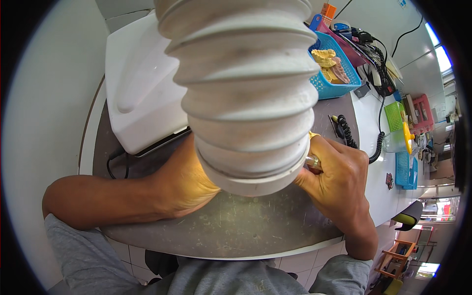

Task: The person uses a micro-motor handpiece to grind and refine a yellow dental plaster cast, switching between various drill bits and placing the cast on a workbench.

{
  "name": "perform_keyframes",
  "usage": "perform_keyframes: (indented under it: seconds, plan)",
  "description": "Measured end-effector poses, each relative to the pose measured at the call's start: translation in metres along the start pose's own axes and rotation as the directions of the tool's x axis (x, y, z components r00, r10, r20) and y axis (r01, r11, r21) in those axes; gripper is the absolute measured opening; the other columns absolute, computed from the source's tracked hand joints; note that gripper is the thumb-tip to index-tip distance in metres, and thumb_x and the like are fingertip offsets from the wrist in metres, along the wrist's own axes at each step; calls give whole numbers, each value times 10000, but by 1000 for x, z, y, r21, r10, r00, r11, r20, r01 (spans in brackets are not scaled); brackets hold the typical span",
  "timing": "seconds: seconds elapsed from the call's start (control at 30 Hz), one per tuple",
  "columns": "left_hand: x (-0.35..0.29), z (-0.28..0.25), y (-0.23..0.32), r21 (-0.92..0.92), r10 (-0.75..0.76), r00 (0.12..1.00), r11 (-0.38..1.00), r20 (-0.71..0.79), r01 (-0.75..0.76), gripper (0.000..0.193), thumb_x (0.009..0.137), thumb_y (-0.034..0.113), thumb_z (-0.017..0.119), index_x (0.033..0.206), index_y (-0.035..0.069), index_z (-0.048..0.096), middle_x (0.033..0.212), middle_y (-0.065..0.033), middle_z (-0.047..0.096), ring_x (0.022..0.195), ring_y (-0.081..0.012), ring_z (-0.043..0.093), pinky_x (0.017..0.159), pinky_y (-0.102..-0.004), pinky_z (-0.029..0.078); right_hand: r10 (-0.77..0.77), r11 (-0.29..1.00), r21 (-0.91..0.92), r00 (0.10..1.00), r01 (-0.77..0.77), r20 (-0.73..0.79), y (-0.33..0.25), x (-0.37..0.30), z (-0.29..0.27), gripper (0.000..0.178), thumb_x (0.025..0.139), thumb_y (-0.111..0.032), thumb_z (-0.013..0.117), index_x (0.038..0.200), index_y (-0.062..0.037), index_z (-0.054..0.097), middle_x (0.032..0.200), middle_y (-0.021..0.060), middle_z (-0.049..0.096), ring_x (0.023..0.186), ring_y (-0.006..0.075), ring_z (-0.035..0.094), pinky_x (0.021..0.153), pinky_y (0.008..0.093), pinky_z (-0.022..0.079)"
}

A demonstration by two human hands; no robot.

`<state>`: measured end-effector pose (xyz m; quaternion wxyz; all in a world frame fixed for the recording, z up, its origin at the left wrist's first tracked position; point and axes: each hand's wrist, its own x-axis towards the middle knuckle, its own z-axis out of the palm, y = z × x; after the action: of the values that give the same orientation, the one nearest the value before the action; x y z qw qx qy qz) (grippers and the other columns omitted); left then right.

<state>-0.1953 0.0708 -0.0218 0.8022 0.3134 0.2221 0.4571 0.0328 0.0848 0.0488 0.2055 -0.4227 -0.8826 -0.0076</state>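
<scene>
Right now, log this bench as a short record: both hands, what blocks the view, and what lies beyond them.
Left hand: partly behind the hose; fingers hidden
Right hand: fingers curled around a shiny piece, kind unclear
View blocked by: ribbed whitish hose
Beyond left forearm: white case
Beyond right hand: coiled black cord; farther, blue basket holding yellow and pink pieces

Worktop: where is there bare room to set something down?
The worktop looks free between the left hand, the right hand and its front edge. Back right is crowded: blue basket, black coiled cord. The ribbed hose hides the middle.
</scene>
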Motion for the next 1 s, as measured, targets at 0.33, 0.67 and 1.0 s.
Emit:
perform_keyframes:
  seconds: [0.33, 0.67, 1.0]
  plan:
    - [11, 6, 5, 275, 74, 996, 960, -53, -57, 222, 870, 26, 807, 1012, 52, 638, 962, -48, 649, 949, -132, 633, 852, -296, 536, -14, 1000, 8, 1000, 14, -5, 0, -1, 0, 639, 743, -628, 792, 637, -94, 456, 550, 36, 493, 432, 215, 524, 427, 345, 408]
    - [7, 12, 12, 179, 11, 999, 984, -30, -5, 264, 872, -10, 785, 1071, 51, 622, 1023, -72, 668, 982, -153, 642, 883, -313, 541, -36, 999, -9, 999, 36, 3, 2, -1, 0, 649, 731, -642, 791, 635, -97, 453, 541, 31, 478, 430, 201, 518, 424, 336, 408]
    - [2, 12, 10, 182, -7, 999, 983, -42, 14, 270, 883, -54, 752, 1085, 53, 608, 1039, -80, 665, 1012, -163, 653, 900, -322, 550, -59, 998, -30, 998, 58, -17, 0, -1, 0, 663, 719, -660, 786, 632, -96, 447, 541, 26, 474, 417, 211, 501, 422, 339, 406]
